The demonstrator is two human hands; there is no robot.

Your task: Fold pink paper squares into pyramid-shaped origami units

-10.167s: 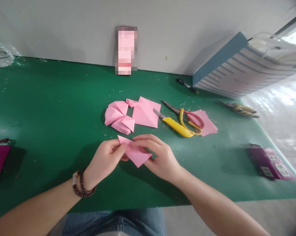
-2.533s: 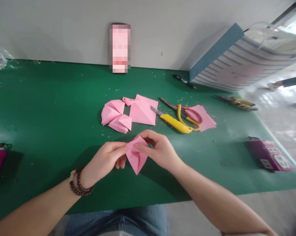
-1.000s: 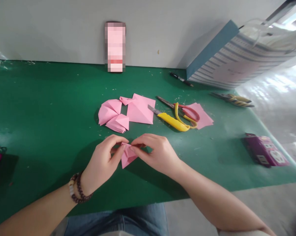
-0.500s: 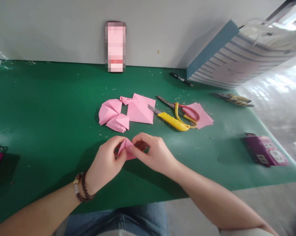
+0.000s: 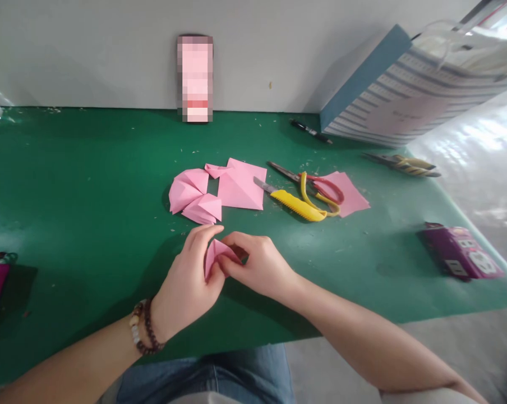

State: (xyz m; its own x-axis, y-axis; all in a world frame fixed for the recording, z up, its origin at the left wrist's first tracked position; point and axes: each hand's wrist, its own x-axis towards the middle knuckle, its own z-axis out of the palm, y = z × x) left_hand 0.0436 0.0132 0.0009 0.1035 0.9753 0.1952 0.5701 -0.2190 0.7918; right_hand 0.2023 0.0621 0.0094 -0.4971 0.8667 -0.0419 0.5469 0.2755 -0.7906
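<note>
Pink paper (image 5: 214, 251) held between left hand (image 5: 190, 280) and right hand (image 5: 262, 266)

I note both close together, each clamped on the folded sheet. The paper lies directly between them, its peak pointing far; what they cover leaves its long axis unclear, and neither is plainly nearer. Farther out, folded pink pieces (image 5: 188, 191) rest on the tabletop (image 5: 102, 163); scissors (image 5: 303, 184) lie to their right.

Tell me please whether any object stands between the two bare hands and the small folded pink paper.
Nothing visible does: the bare left hand and bare right hand both hold the small folded pink paper. The yellow-handled metal knife lies beyond, off to the right.
</note>
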